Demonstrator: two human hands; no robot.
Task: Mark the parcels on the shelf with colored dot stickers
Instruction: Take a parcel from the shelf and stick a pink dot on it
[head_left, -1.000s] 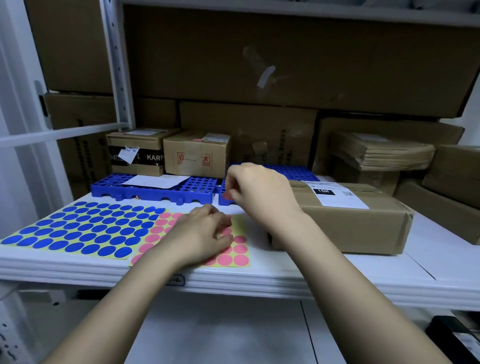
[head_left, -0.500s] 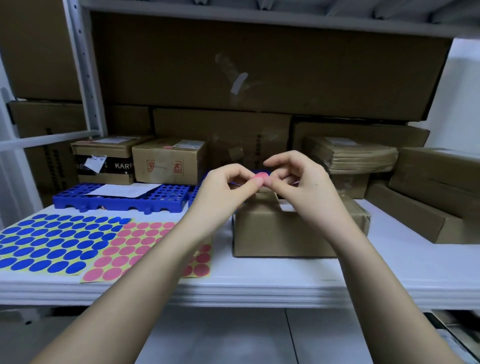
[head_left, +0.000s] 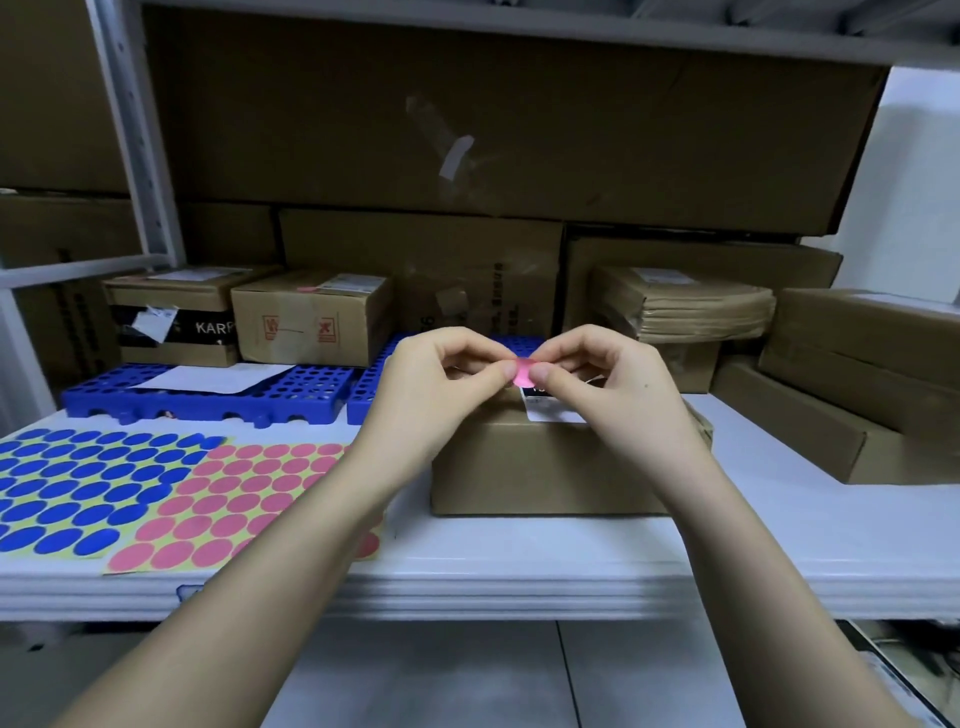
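The two hands meet above the near box (head_left: 545, 467), the left hand (head_left: 441, 384) and right hand (head_left: 608, 384) holding one sticker (head_left: 523, 373) between them. That box sits on the shelf (head_left: 519, 571) directly below the hands, its label (head_left: 550, 410) under the right hand. Two sticker sheets (head_left: 93, 488) (head_left: 244, 504) lie side by side left of the left hand. Behind them sit perforated trays (head_left: 208, 395), a paper (head_left: 218, 376) on top. Small boxes (head_left: 311, 317) stand farther back. More boxes (head_left: 857, 395) lie right of the right hand.
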